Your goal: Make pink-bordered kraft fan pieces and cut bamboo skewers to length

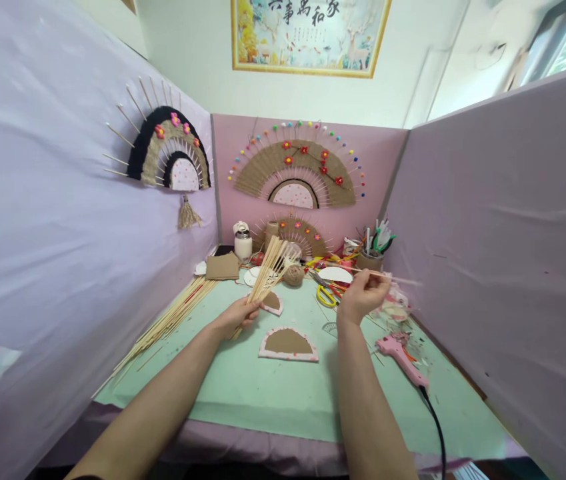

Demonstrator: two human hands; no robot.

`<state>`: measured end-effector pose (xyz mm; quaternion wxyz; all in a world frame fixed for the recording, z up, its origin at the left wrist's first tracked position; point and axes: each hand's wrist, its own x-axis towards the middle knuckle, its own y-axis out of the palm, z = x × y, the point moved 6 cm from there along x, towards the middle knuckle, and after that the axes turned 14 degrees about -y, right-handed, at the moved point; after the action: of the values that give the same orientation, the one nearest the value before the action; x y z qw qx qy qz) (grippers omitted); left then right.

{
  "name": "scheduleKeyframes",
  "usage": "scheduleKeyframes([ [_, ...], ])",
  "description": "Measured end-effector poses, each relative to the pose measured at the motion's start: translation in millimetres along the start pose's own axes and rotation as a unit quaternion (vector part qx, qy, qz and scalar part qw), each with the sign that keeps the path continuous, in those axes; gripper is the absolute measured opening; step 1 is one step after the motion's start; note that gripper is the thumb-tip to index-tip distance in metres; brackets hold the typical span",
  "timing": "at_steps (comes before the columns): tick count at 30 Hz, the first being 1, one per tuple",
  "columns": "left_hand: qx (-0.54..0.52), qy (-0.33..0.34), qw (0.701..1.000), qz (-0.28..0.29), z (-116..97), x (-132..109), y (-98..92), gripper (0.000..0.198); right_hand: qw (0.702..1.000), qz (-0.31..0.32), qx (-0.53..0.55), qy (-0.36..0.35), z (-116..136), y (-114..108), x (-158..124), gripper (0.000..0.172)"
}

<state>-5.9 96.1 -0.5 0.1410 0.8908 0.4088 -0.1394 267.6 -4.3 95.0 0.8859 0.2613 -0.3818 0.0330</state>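
A bundle of sticks (270,270) is gripped in the left hand (237,317), the fingers closed round its lower end so that the tops fan out up and away from the hand. Over on the other side, a single stick (399,279) is pinched in the right hand (360,297) between thumb and fingertips, the hand closed to a light pinch and the stick pointing outward to its right, a little blurred. Between the two hands, just below them on the green mat (263,393), a half-round card (289,345) with a pale rim is seen lying flat; a smaller half-round piece (273,302) lies right beside the left hand, partly under the bundle. Well out beyond the left hand a long row of loose sticks (177,317) is laid along the wall. A pink glue gun (400,352) rests below and to the right of the right hand, and yellow-handled scissors (327,293) lie just to its left. By the look of it, sticks are being sorted one at a time out of the bundle. A next move would call for a steady pinch, so that the thin stick is not bent, and a firm left grip, so that the fan is not spilled.
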Motion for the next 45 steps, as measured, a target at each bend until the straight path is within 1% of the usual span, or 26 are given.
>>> scheduleKeyframes([
  [1,-0.033,0.003,0.999,0.002,-1,0,-1.9,0.036,0.998,0.033,-0.012,-0.056,11,2,-2,0.020],
  [2,-0.061,0.005,0.998,0.008,-3,-1,-2.8,0.035,0.990,0.086,-0.014,-0.111,23,7,-8,0.017],
  [3,-0.086,0.006,0.996,0.014,-4,-1,-2.9,0.033,0.975,0.149,-0.007,-0.167,35,15,-19,0.014],
  [5,-0.125,0.004,0.992,0.028,-6,-2,-1.5,0.029,0.928,0.265,0.025,-0.259,56,32,-50,0.011],
  [6,-0.140,0.002,0.990,0.035,-6,-2,-0.3,0.028,0.906,0.305,0.038,-0.292,65,39,-68,0.014],
  [8,-0.167,0.001,0.985,0.049,-6,-2,2.2,0.027,0.866,0.372,0.050,-0.330,78,49,-100,0.020],
  [10,-0.193,0.001,0.979,0.061,-6,-1,3.7,0.026,0.834,0.416,0.053,-0.358,88,54,-126,0.021],
  [13,-0.230,0.009,0.972,0.054,-4,2,1.0,0.022,0.790,0.474,0.046,-0.386,98,57,-152,0.020],
  [16,-0.253,0.018,0.966,0.043,-2,4,-1.7,0.019,0.744,0.523,0.054,-0.412,104,59,-168,0.021],
  [18,-0.258,0.029,0.965,0.048,-3,2,-1.6,0.018,0.732,0.534,0.058,-0.420,106,60,-172,0.020],
  [22,-0.238,0.049,0.969,0.048,-7,-2,0.1,0.017,0.742,0.528,0.077,-0.407,106,60,-171,0.016],
  [25,-0.200,0.053,0.978,0.016,-9,-5,-0.7,0.026,0.747,0.531,0.102,-0.387,105,57,-169,0.019],
  [26,-0.187,0.060,0.981,0.000,-11,-5,-1.6,0.029,0.753,0.528,0.110,-0.378,105,56,-167,0.022],
  [27,-0.173,0.071,0.982,-0.015,-12,-6,-2.5,0.031,0.763,0.520,0.116,-0.366,104,55,-164,0.024],
  [29,-0.149,0.094,0.984,-0.028,-15,-6,-2.3,0.036,0.797,0.488,0.121,-0.335,100,52,-154,0.026],
  [32,-0.124,0.117,0.985,-0.009,-16,-5,2.9,0.040,0.850,0.434,0.108,-0.277,91,53,-136,0.025],
  [34,-0.111,0.118,0.987,0.005,-15,-4,7.1,0.040,0.870,0.415,0.092,-0.251,87,58,-124,0.026],
  [36,-0.100,0.111,0.989,0.004,-13,-4,9.7,0.041,0.876,0.409,0.077,-0.244,88,68,-114,0.028],
  [39,-0.077,0.097,0.992,0.004,-11,-6,12.9,0.044,0.876,0.404,0.058,-0.255,96,84,-100,0.028],
  [42,-0.057,0.071,0.995,0.027,-10,-8,17.3,0.044,0.878,0.399,0.032,-0.261,104,98,-89,0.026],
  [45,-0.057,0.060,0.995,0.053,-12,-10,20.3,0.044,0.879,0.397,0.008,-0.266,105,105,-85,0.023],
])
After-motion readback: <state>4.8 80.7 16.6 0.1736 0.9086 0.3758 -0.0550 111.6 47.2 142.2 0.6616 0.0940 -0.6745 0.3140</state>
